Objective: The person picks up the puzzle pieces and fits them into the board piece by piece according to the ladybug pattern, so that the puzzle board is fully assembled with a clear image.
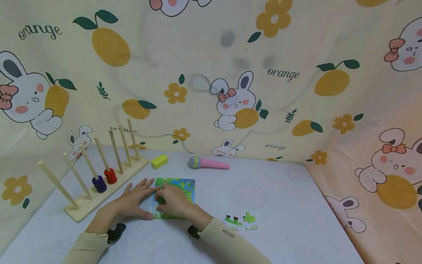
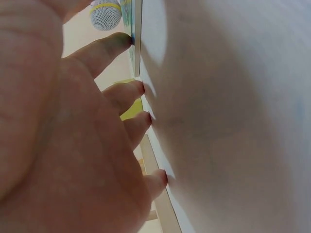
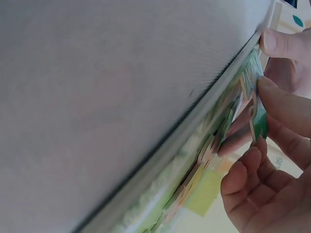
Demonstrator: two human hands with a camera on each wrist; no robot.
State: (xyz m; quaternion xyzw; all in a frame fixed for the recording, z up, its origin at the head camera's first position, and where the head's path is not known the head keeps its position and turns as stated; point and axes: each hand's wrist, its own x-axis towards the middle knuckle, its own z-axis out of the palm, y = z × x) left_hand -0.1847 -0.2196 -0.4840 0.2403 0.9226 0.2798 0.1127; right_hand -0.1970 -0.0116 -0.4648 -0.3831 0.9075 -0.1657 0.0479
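A colourful jigsaw puzzle board (image 1: pixel 188 186) with a blue and green picture lies flat on the table. My right hand (image 1: pixel 176 201) is over it, pinching a green puzzle piece (image 3: pixel 259 119) between thumb and fingers; in the right wrist view the piece stands tilted above the board. My left hand (image 1: pixel 136 200) lies at the board's left side with fingers spread, its thumb and index finger at the board's edge. Two loose puzzle pieces, a green one (image 1: pixel 250 217) and one with dark red parts (image 1: pixel 233 220), lie right of the board, near my right sleeve.
On the left stands a wooden peg rack (image 1: pixel 106 193) with blue rings (image 1: pixel 99 184) and red rings (image 1: pixel 110 176) on two pegs. A yellow block (image 1: pixel 159 161) and a pink toy microphone (image 1: pixel 211 163) lie behind the board. A patterned cloth (image 1: pixel 201 47) hangs behind the table.
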